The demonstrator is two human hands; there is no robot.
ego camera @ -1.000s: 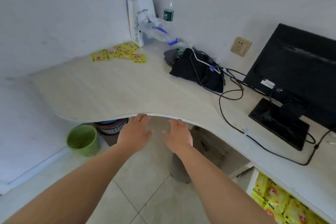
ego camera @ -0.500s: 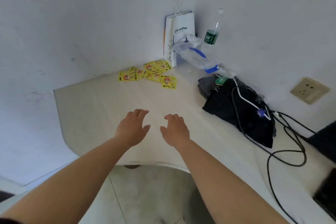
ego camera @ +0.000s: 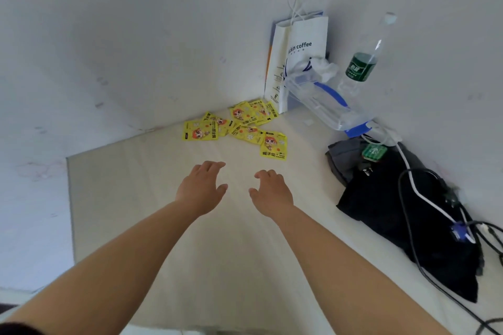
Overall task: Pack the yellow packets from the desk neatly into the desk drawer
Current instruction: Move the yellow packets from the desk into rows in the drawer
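Packets (ego camera: pixel 245 117): yellow, each printed with a cartoon figure. They lie flat in a loose, overlapping scatter on the desk, in the far corner where the two walls (ego camera: pixel 136 35) meet.
Nearest packet (ego camera: pixel 273 145): at the right end of the scatter, closest to the right hand, with its far edge touching a neighbour.
Desk (ego camera: pixel 122 198): pale top, with its left and far edges against the walls.
Left hand (ego camera: pixel 202 187): stretched out over the desk, palm down, fingers apart and lightly bent. It holds nothing and stops short of the packets.
Right hand (ego camera: pixel 272 192): just beside the left, in the same pose, its thumb pointing toward the other hand. The fingers are relaxed and empty, near the nearest packet but apart from it.
Contact: cannot tell whether the hands hover over the desk or rest on it.
Bag (ego camera: pixel 302 62): white paper with "coffee" printed on it, upright in the corner just behind the packets.
Box (ego camera: pixel 324 102): clear plastic with blue parts, tilted, in front of the bag and bottle.
Bottle (ego camera: pixel 359 68): clear with a green label, upright by the right wall.
Cloth (ego camera: pixel 394 212): black, heaped on the right of the desk, well apart from the packets.
Cables (ego camera: pixel 460 234): black and white leads run over the cloth.
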